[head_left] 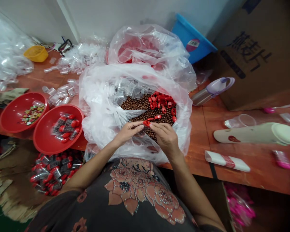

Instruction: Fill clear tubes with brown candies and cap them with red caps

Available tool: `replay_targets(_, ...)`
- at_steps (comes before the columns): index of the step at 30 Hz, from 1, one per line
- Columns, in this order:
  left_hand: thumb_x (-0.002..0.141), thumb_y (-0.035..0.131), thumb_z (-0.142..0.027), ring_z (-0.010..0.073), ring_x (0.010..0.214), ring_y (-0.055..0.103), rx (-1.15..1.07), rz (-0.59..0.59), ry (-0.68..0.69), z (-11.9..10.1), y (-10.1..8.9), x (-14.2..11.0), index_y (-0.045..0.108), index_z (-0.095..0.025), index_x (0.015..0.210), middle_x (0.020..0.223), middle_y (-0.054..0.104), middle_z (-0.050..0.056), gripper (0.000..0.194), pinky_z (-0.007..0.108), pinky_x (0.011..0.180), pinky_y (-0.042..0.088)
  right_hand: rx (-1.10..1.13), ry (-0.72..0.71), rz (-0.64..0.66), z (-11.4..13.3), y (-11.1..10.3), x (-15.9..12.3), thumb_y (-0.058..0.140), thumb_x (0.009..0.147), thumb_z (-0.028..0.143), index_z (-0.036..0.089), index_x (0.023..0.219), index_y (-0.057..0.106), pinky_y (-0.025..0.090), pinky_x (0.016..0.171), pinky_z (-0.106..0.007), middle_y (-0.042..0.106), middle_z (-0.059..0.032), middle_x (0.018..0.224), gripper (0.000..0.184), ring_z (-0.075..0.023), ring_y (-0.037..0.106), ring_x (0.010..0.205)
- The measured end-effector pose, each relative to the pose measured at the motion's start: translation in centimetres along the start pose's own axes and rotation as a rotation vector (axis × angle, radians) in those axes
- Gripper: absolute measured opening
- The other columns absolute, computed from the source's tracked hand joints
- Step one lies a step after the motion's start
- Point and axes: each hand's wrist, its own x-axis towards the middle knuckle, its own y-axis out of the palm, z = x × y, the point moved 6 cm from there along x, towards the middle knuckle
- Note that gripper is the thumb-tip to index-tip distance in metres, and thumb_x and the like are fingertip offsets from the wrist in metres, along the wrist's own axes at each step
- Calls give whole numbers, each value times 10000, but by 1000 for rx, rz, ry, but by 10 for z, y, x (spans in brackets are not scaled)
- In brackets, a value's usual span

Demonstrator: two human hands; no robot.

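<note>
My left hand (128,131) and my right hand (164,137) meet over a big clear plastic bag (99,106) on the table edge. Between their fingertips they pinch a small tube with a red cap (146,123). Inside the bag lie brown round candies (140,104), loose red caps (163,102) and empty clear tubes (122,90). Both hands are closed around the capped piece.
Two red bowls sit at the left: one (42,137) holds filled red-capped tubes, the other (8,114) small wrapped sweets. More filled tubes (50,170) lie below the table. Behind stand another plastic bag (149,48), a blue tub (193,40), a cardboard box (256,51) and a yellow bowl (36,53).
</note>
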Motion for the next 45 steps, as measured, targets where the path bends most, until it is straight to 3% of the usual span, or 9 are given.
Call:
replay_targets(7, 837, 690, -370, 158, 895, 664, 80, -34, 50, -4, 1, 0, 751, -213, 1151, 1073, 734, 82, 357, 320, 828, 551, 150, 156, 65, -8, -3, -1, 523, 957, 167, 318, 1171, 694, 557, 880, -452, 768, -20, 1123, 313, -217, 710, 1017)
replay_targets(17, 819, 711, -420, 164, 892, 670, 78, -52, 39, -8, -3, -3, 749, -194, 1134, 1072, 735, 83, 389, 318, 810, 560, 98, 14, 36, 9, -6, -2, 500, 942, 98, 280, 1216, 644, 562, 849, -416, 757, -55, 1119, 359, -208, 696, 997)
replay_targets(21, 785, 749, -449, 159, 877, 671, -26, -51, 38, -9, 5, -2, 710, -177, 1163, 1086, 724, 75, 467, 293, 768, 567, 28, 46, 57, 6, 5, 0, 653, 896, 300, 220, 1312, 538, 538, 908, -478, 698, -129, 1190, 439, -278, 651, 1090)
replay_targets(25, 762, 742, -564, 157, 762, 680, -169, -73, 0, -2, 19, 0, 653, -155, 1124, 949, 726, 71, 553, 259, 663, 549, -7, 139, 66, 1, 17, -2, 731, 809, 404, 206, 1354, 444, 508, 950, -531, 631, -166, 1233, 647, -324, 606, 1130)
replay_targets(28, 827, 540, -729, 166, 630, 664, -216, -84, -97, 8, 29, 5, 648, -128, 1025, 765, 701, 81, 642, 254, 551, 516, 28, 124, 68, 3, 23, -2, 730, 798, 373, 237, 1340, 440, 501, 960, -525, 628, -138, 1226, 630, -314, 604, 1129)
replay_targets(34, 899, 504, -570, 117, 450, 542, -207, -191, -98, 16, 29, 7, 633, -169, 985, 581, 596, -8, 430, 207, 419, 390, 92, 103, 86, 13, 26, -5, 716, 817, 299, 268, 1382, 432, 492, 1007, -526, 611, -125, 1290, 633, -301, 592, 1185)
replay_targets(38, 902, 460, -547, 122, 479, 561, -271, -181, -102, 11, 27, 1, 608, -170, 1173, 619, 617, -8, 487, 224, 466, 441, 333, 297, 163, 0, 26, -11, 733, 811, 327, 307, 1427, 409, 524, 1011, -472, 592, -97, 1320, 696, -270, 592, 1217)
replay_targets(42, 927, 431, -496, 129, 514, 578, -257, -100, -138, 5, 26, -2, 555, -155, 1302, 661, 657, 15, 522, 245, 517, 481, 635, 668, -59, -26, 22, -22, 631, 892, 373, 265, 1287, 501, 609, 759, -339, 711, -34, 986, 429, -180, 707, 852)
replay_targets(45, 942, 418, -562, 127, 512, 573, -220, -46, -208, 8, 30, -3, 552, -176, 1333, 655, 656, 13, 566, 248, 522, 480, 653, 778, -182, -31, 19, -26, 651, 881, 368, 238, 1154, 587, 610, 788, -349, 739, -38, 965, 309, -178, 716, 851)
